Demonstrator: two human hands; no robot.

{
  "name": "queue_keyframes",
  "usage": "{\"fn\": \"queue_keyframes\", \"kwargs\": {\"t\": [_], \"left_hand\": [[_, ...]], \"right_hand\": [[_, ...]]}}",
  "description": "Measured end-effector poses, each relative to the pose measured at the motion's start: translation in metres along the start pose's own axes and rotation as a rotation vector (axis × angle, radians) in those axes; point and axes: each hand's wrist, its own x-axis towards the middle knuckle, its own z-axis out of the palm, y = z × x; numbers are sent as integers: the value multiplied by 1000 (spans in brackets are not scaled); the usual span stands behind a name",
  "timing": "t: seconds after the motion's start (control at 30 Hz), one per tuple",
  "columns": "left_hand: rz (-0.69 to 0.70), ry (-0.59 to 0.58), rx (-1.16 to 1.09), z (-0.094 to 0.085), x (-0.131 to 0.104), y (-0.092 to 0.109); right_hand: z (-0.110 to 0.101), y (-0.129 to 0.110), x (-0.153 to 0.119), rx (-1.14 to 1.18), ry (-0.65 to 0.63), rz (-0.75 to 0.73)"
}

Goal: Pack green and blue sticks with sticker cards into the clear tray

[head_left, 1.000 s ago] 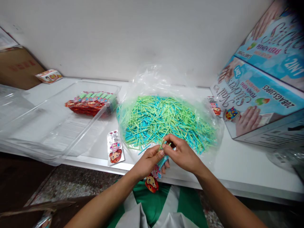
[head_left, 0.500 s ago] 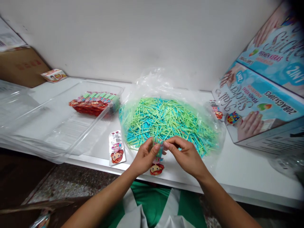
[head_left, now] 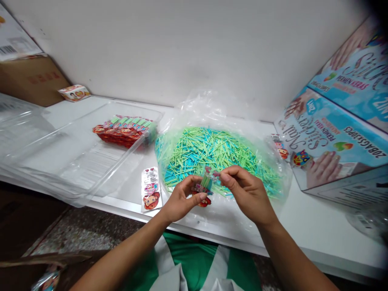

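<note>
In front of me, my left hand (head_left: 183, 199) holds a small clear packet (head_left: 206, 184) between thumb and fingers. Green and blue sticks show inside it, and a red-haired cartoon figure is printed at its lower end. The fingertips of my right hand (head_left: 247, 192) pinch the packet's upper right corner. Just behind both hands, a heap of thin green and blue sticks (head_left: 209, 149) lies in an opened clear plastic bag (head_left: 200, 103). A flat printed packet (head_left: 150, 189) rests on the table left of my left hand.
A clear plastic tray (head_left: 75, 178) on the left holds a row of filled packets (head_left: 121, 131). Behind it are a cardboard box (head_left: 36, 81) and a small carton (head_left: 74, 93). Large blue printed boxes (head_left: 339, 137) stand at right on the white table (head_left: 315, 218).
The packet has tilted, and its top edge now shows above my left fingers. My right hand has moved slightly right, to the packet's corner. The whole view has shifted a little.
</note>
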Motion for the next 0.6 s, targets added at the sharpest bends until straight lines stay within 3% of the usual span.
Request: {"fn": "queue_keyframes", "kwargs": {"t": [0.17, 0.33, 0.43, 0.53, 0.6], "left_hand": [[-20, 66, -2, -6, -3, 5], [-45, 87, -93, -9, -4, 14], [-73, 114, -119, -8, -5, 21], [-79, 177, -86, -11, -7, 40], [-49, 247, -22, -23, -6, 61]], "right_hand": [[8, 2, 5, 93, -35, 39], [21, 8, 9, 61, -155, 20], [29, 6, 11, 85, -117, 14], [31, 1, 16, 161, -129, 10], [29, 0, 19, 169, -138, 25]]}}
